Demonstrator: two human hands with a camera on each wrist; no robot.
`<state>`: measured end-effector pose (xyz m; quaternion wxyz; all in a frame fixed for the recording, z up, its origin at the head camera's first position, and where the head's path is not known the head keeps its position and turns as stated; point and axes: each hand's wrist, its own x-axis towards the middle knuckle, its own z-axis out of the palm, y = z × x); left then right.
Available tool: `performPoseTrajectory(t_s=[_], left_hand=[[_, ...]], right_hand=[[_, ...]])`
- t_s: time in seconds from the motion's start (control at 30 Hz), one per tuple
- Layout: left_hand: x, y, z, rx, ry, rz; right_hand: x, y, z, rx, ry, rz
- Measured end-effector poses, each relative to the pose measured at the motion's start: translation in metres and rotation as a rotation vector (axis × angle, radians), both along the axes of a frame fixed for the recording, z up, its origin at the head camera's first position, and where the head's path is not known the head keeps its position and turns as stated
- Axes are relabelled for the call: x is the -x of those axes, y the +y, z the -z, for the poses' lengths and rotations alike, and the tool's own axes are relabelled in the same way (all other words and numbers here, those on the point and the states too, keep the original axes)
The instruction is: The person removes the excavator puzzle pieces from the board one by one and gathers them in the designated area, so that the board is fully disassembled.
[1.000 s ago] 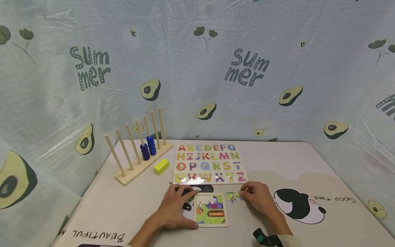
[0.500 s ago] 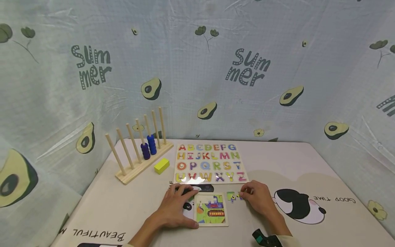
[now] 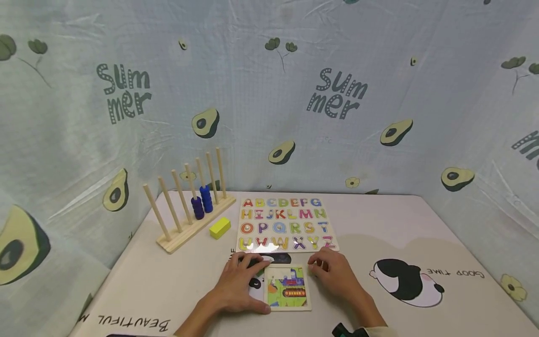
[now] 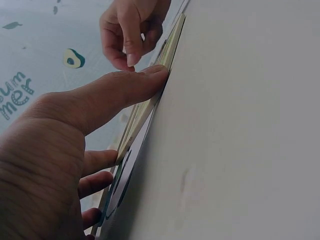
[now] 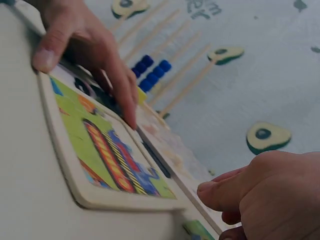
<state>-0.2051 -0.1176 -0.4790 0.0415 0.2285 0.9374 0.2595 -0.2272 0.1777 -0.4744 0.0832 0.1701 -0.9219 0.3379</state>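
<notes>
A small framed jigsaw puzzle [image 3: 288, 308], with a vehicle picture in blue, red and green, lies flat on the table. My left hand [image 3: 236, 283] holds it along its left side, thumb at the near corner and fingers at the far corner. The left wrist view shows that thumb [image 4: 150, 77] on the frame's edge. My right hand [image 3: 334, 276] hovers just right of the frame, its fingers curled toward the thumb; whether a piece is between them I cannot tell. Below it, in the right wrist view, a green puzzle piece [image 5: 197, 230] lies partly out of frame.
Beyond the puzzle lies an alphabet board [image 3: 287, 221] with knobbed letters. To its left are a yellow block [image 3: 220, 228] and a wooden peg stand [image 3: 181, 241] carrying purple beads [image 3: 197, 208] and blue beads [image 3: 206, 199]. A printed curtain [image 3: 269, 93] hangs behind the table.
My right hand has moved left toward the puzzle frame and now covers the spot where loose pieces showed in the head view. My left hand and the frame have stayed in place.
</notes>
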Motion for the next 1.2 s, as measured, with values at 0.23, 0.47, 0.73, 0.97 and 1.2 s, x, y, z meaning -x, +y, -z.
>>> performPoseTrajectory(t_s=[0.23,0.47,0.73,0.97,1.2], left_hand=[[0.0,0.0,0.0,0.003,-0.001,-0.004],[0.001,0.001,0.002,0.014,0.004,-0.005],[0.002,0.0,0.003,0.006,0.015,-0.007],[0.003,0.001,0.002,0.003,0.015,-0.005],[0.003,0.0,0.002,0.005,0.01,0.001]], right_hand=[[-0.005,-0.02,0.002,-0.031,-0.021,-0.182],[-0.009,-0.032,0.001,-0.148,-0.05,-0.198],[-0.007,-0.037,0.001,-0.216,-0.057,-0.164],[-0.006,-0.038,0.002,-0.218,-0.066,-0.164],[-0.007,-0.036,0.003,-0.179,-0.022,-0.169]])
